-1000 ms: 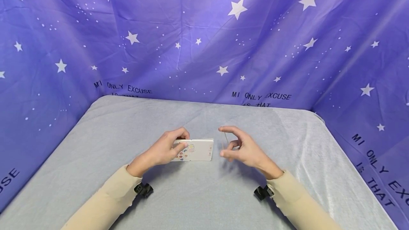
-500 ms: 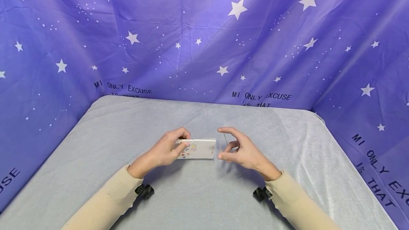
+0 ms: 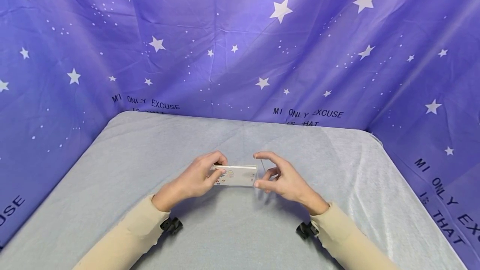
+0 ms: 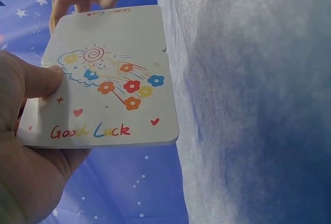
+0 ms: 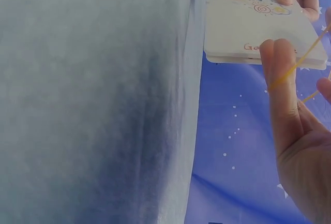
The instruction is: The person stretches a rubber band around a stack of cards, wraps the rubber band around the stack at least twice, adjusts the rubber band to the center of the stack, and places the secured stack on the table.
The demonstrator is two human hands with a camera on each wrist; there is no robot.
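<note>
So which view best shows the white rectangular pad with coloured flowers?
Left wrist: the white flowered pad is large, its "Good Luck" readable, one side partly under the left hand. Right wrist crops it, and the right hand hides some lettering. Head shows it small, foreshortened.

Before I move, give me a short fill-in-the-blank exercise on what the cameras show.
1. The left hand grips a white pad printed with the words "Good ____".
2. Both small hearts on the pad are coloured ____.
3. A thin stretched band loops around fingers of the ____ hand.
4. The largest white shapes on the backdrop are ____.

Missing words: Luck; red; right; stars.
</note>
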